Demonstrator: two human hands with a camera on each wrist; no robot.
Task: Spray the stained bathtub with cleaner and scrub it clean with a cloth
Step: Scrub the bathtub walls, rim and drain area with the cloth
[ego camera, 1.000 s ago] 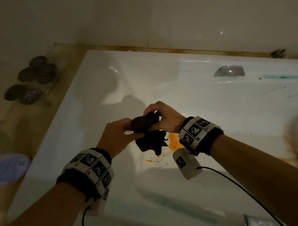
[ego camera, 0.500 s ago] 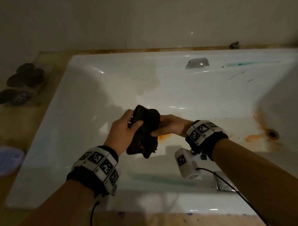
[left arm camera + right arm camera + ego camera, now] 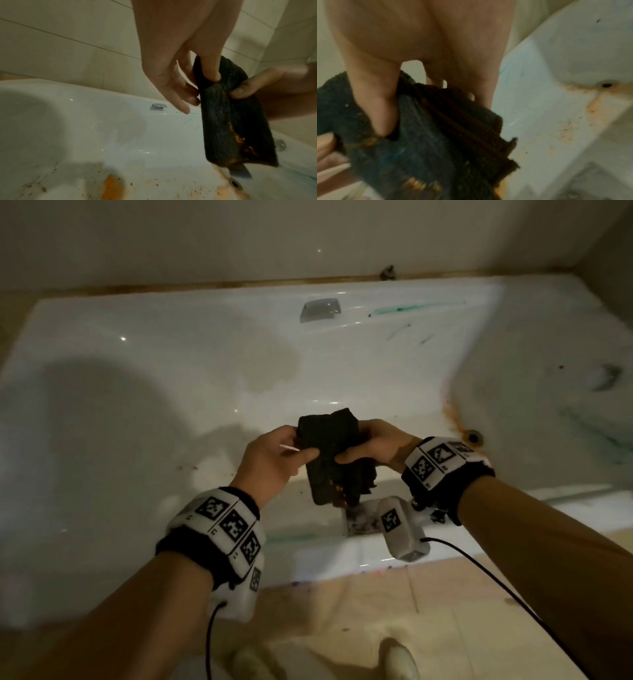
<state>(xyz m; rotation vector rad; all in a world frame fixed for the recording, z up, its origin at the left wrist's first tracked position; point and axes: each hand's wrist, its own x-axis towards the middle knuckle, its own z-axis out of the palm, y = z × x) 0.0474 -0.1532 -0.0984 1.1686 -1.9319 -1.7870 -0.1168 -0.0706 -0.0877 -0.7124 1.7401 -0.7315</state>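
A dark folded cloth (image 3: 330, 453) with orange grime along its lower edge hangs above the white bathtub (image 3: 154, 412). My left hand (image 3: 274, 453) pinches its left side between thumb and fingers. My right hand (image 3: 373, 445) grips its right side, thumb on the front. In the left wrist view the cloth (image 3: 231, 121) hangs folded, my left hand (image 3: 197, 86) pinching its top. In the right wrist view the cloth (image 3: 426, 142) shows orange and blue smears under my right hand (image 3: 388, 115). Orange stains ring the drain (image 3: 473, 436) and mark the tub floor (image 3: 111, 188). No spray bottle is visible.
Green streaks (image 3: 404, 309) run along the far tub wall near a chrome handle (image 3: 320, 309). A second chrome handle (image 3: 361, 517) sits on the near wall below the cloth. Tiled floor (image 3: 411, 611) lies in front of the tub, a pale foot (image 3: 399, 660) on it.
The bunched cloth has been folded into a flat pad between both hands, and it now sits higher. My view has swung right and back, so the drain and floor show.
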